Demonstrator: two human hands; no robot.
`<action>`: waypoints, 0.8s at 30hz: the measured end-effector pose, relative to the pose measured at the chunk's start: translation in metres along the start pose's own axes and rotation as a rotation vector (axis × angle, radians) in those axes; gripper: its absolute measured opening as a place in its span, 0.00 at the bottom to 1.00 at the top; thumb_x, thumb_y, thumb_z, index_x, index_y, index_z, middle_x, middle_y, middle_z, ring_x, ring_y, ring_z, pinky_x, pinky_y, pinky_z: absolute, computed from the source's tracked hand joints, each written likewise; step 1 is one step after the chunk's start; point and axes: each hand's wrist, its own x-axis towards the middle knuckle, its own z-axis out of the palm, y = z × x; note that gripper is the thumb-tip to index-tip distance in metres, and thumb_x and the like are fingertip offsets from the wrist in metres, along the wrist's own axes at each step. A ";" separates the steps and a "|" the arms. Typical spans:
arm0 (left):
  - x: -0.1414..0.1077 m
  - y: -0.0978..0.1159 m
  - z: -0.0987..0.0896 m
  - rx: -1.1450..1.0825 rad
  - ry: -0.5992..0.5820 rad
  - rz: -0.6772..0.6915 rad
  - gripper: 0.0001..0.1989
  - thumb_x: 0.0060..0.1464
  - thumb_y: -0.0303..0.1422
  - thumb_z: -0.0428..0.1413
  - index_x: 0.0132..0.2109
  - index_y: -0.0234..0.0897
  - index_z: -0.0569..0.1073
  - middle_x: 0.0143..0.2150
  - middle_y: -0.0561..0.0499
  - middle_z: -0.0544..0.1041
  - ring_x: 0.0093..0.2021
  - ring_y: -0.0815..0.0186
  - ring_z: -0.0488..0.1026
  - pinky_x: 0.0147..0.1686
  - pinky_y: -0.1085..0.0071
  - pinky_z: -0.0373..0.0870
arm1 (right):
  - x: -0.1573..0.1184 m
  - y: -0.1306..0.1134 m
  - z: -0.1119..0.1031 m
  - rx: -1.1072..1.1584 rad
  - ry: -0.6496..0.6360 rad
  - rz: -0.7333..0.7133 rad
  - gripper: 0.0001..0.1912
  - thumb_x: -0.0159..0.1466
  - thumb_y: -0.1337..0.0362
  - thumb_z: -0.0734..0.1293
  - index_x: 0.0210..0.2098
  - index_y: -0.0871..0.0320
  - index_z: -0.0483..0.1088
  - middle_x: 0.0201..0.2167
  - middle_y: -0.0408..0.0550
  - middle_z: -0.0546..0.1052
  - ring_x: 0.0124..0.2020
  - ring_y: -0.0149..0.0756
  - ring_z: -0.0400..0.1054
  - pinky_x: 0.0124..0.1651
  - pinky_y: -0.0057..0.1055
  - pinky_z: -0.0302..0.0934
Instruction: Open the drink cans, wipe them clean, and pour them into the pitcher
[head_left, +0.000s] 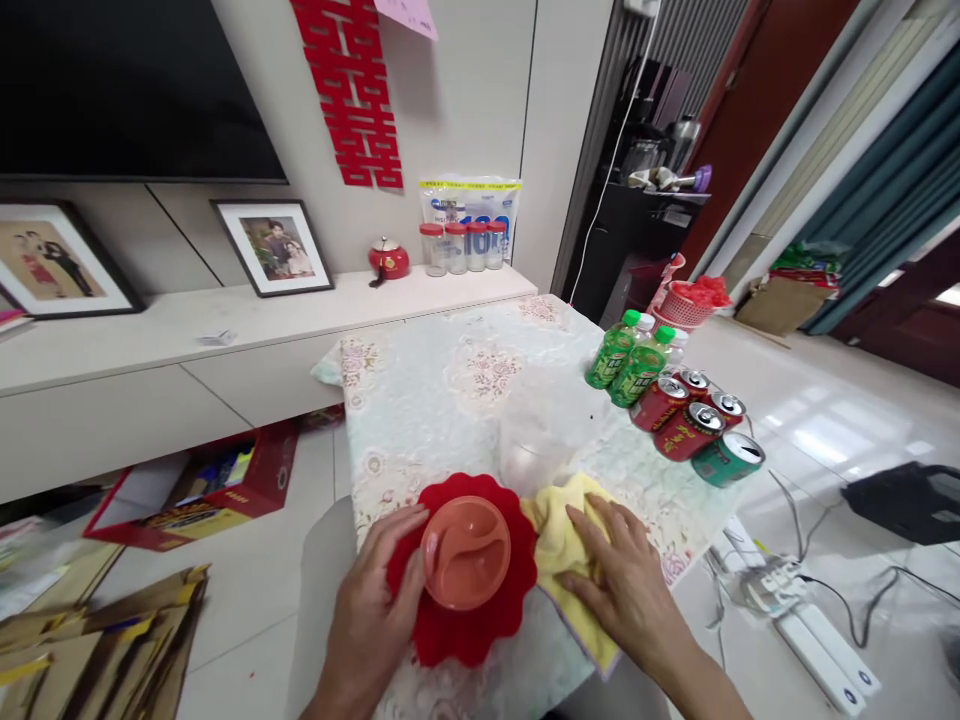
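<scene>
A red tray with a scalloped rim (478, 648) rests at the near edge of the table, and a round orange divided dish (466, 585) sits in its middle. My left hand (379, 590) grips the tray's left side, with the thumb over the rim beside the dish. On the right, a yellow cloth (564, 525) lies bunched on the tabletop against the tray. My right hand (622, 570) is closed over the cloth with bent fingers. Just beyond them is a clear plastic bag (529, 440).
Green-capped bottles (636, 370), several drink cans (690, 430) and a pink basket (679, 305) line the right side of the flowered tablecloth (420, 400). Behind is a white cabinet (352, 300) with jars and frames. Power strips (810, 640) lie on the floor at right, flattened cardboard (112, 640) at left.
</scene>
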 end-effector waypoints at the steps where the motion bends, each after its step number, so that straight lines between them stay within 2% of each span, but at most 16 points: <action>1: 0.001 0.005 0.003 0.010 -0.026 0.047 0.14 0.66 0.38 0.53 0.55 0.46 0.78 0.57 0.47 0.82 0.57 0.55 0.81 0.56 0.56 0.82 | -0.006 0.005 0.005 0.002 -0.039 0.018 0.26 0.64 0.58 0.71 0.62 0.49 0.72 0.62 0.61 0.73 0.59 0.60 0.70 0.47 0.54 0.73; 4: 0.002 0.017 0.012 0.063 -0.049 0.217 0.14 0.66 0.33 0.52 0.53 0.47 0.79 0.54 0.48 0.84 0.54 0.56 0.83 0.53 0.58 0.83 | -0.021 0.005 0.016 0.084 -0.072 0.102 0.20 0.66 0.66 0.64 0.57 0.51 0.74 0.50 0.56 0.77 0.43 0.44 0.78 0.41 0.40 0.76; 6: 0.001 0.021 0.017 0.110 -0.042 0.312 0.15 0.65 0.31 0.53 0.53 0.48 0.79 0.54 0.49 0.84 0.54 0.56 0.83 0.53 0.58 0.84 | -0.029 -0.003 0.020 0.133 0.011 0.172 0.18 0.68 0.66 0.62 0.56 0.50 0.73 0.46 0.53 0.78 0.37 0.40 0.79 0.36 0.37 0.76; 9: -0.002 0.023 0.021 0.148 -0.023 0.392 0.17 0.64 0.29 0.54 0.55 0.50 0.78 0.53 0.50 0.85 0.53 0.57 0.84 0.52 0.60 0.85 | -0.038 -0.014 0.020 0.164 0.073 0.127 0.20 0.68 0.63 0.65 0.59 0.50 0.72 0.49 0.56 0.79 0.40 0.44 0.81 0.37 0.37 0.78; 11: -0.002 0.024 0.022 0.143 -0.022 0.424 0.17 0.63 0.28 0.55 0.55 0.50 0.77 0.53 0.50 0.85 0.52 0.57 0.84 0.51 0.61 0.85 | -0.039 -0.013 0.012 0.205 -0.017 0.024 0.26 0.64 0.61 0.70 0.62 0.50 0.72 0.50 0.57 0.81 0.44 0.46 0.82 0.40 0.35 0.79; 13: -0.001 0.026 0.024 0.122 -0.037 0.438 0.17 0.63 0.28 0.55 0.55 0.51 0.77 0.53 0.51 0.85 0.52 0.57 0.84 0.51 0.61 0.85 | -0.034 -0.005 -0.005 0.251 -0.084 0.002 0.27 0.64 0.57 0.72 0.63 0.48 0.73 0.51 0.55 0.82 0.45 0.46 0.82 0.42 0.34 0.79; 16: 0.005 0.032 0.027 0.085 -0.068 0.436 0.16 0.64 0.29 0.54 0.55 0.51 0.77 0.54 0.51 0.84 0.54 0.56 0.83 0.52 0.60 0.85 | -0.009 0.014 -0.036 0.269 -0.015 0.162 0.17 0.71 0.53 0.65 0.56 0.45 0.77 0.49 0.50 0.83 0.46 0.43 0.81 0.45 0.35 0.78; 19: 0.018 0.039 0.030 0.055 -0.096 0.361 0.15 0.65 0.31 0.52 0.54 0.49 0.77 0.55 0.49 0.84 0.55 0.55 0.82 0.54 0.56 0.83 | 0.029 0.032 -0.052 0.329 0.122 0.297 0.19 0.71 0.51 0.62 0.54 0.50 0.77 0.48 0.52 0.82 0.42 0.43 0.80 0.44 0.41 0.76; 22: 0.040 0.045 0.032 0.000 -0.110 0.176 0.17 0.65 0.33 0.51 0.57 0.45 0.75 0.57 0.45 0.81 0.59 0.52 0.80 0.58 0.49 0.80 | 0.071 0.045 -0.043 0.437 0.174 0.387 0.26 0.67 0.49 0.64 0.57 0.57 0.74 0.49 0.57 0.81 0.39 0.44 0.78 0.43 0.46 0.74; 24: 0.058 0.048 0.034 -0.071 -0.129 0.058 0.23 0.62 0.33 0.53 0.63 0.43 0.70 0.63 0.41 0.77 0.63 0.49 0.76 0.62 0.45 0.76 | 0.097 0.050 -0.028 0.478 0.189 0.408 0.30 0.65 0.51 0.64 0.60 0.62 0.71 0.53 0.61 0.79 0.37 0.43 0.78 0.41 0.45 0.74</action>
